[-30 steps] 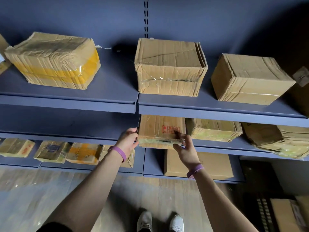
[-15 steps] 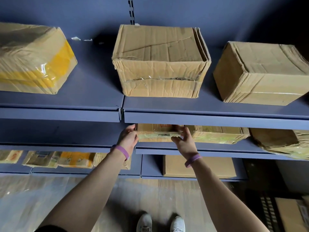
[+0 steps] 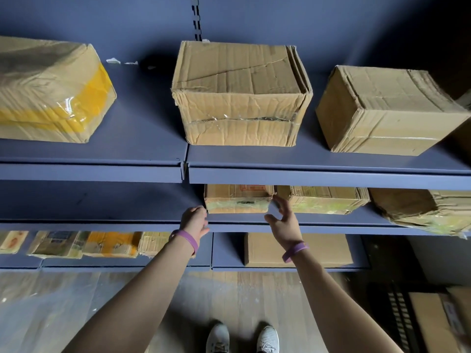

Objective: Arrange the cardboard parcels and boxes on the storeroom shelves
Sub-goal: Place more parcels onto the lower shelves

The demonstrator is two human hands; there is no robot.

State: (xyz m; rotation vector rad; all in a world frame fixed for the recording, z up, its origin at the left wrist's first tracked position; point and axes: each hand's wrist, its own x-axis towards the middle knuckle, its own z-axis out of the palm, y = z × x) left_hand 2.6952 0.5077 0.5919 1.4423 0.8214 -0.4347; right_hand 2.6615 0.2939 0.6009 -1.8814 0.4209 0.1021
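item: parcel (image 3: 237,200), flat brown cardboard under shiny tape, lying on the middle shelf (image 3: 127,222) just right of the bay joint, its back half hidden under the lip of the top shelf (image 3: 318,175). long axis runs 9 to 3 o'clock along the shelf front, short taped face toward the person. at its 3 o'clock a neighbour box (image 3: 323,200) sits just beside it, gap too slim to judge. left hand (image 3: 195,220): at the parcel's 7 o'clock corner, fingers loosely curled, nothing in its grasp; contact with the cardboard cannot be told. right hand (image 3: 281,220): at the 5 o'clock corner, fingers spread wide and blurred, one fingertip at or against the front right corner, holding nothing. relation that matters: the parcel lies at 12 o'clock between the two hands, at 1 o'clock from the left and 11 o'clock from the right, both about equally near; any further nudge would likely go straight back toward 12 o'clock, and the parcel looks seated, so the placing seems about done. markings: red print (image 3: 251,187) on the parcel's top, cut off by the lip, unreadable; no brand legible anywhere. a purple wristband on each wrist.
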